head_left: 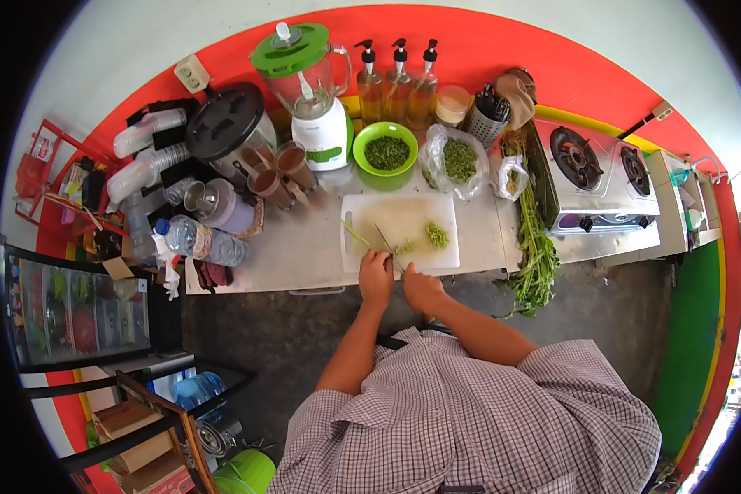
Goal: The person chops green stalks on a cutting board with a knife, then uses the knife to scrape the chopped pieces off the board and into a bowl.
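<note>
A white cutting board (420, 205) lies on the metal counter, right in front of me. At its front edge, my left hand (376, 276) is closed on a thin green stalk (355, 234), which points toward the board's upper left. Close beside it on the right, my right hand (422, 290) is wrapped round a knife (385, 238), its blade angled up and left over the board. A few chopped green bits (404, 247) lie by the blade, and a small pile of chopped greens (436, 235) sits farther right on the board.
Behind the board stand a green bowl (376, 177) of chopped leaves, a plastic bag (467, 191) of greens and a blender (319, 132). Leafy stalks (535, 255) hang over the counter's front edge, left of a gas stove (605, 198). Water bottles (202, 240) stand left.
</note>
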Motion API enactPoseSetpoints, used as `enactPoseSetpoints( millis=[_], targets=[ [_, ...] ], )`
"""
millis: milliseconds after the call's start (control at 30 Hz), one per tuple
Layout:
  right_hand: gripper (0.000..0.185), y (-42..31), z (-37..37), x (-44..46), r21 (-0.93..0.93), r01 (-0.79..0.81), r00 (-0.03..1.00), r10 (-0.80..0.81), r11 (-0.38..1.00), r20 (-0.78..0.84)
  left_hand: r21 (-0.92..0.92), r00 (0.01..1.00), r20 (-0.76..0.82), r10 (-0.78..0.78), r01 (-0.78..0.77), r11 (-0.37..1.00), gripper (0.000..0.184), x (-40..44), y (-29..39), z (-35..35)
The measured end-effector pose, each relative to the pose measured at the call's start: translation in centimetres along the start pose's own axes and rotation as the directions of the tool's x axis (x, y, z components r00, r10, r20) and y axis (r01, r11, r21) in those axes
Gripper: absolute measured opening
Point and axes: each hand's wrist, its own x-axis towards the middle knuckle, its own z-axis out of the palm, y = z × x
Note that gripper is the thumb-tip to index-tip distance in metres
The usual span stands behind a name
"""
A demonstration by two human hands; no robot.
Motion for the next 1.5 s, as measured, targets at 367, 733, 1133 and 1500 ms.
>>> enactPoseSetpoints(
  millis=[367,733,1133,1500],
  targets=[
    [0.040,0.9,1.8,0.2,0.002,0.022,0.998,-0.022,1.000,-0.064,-0.048,0.999,-0.038,0.033,-0.035,0.998,0.009,-0.6,-1.4,0.1],
    [0.059,0.5,1.5,0.7,0.079,0.039,0.999,-0.039,0.996,0.003,0.033,1.000,0.005,0.029,-0.029,0.999,0.009,0.2,-1.2,-0.1],
    [0.051,2.1,2.1,0.8,0.253,0.088,0.989,-0.054,0.963,-0.138,-0.261,0.993,0.099,-0.059,0.083,0.962,0.016,0.2,-1.7,-1.7],
    [0.051,8.0,1.9,-2.4,0.268,-0.021,0.991,0.055,0.963,-0.120,-0.252,0.993,0.043,-0.113,0.120,0.960,0.015,0.2,-3.0,-2.9]
  ],
)
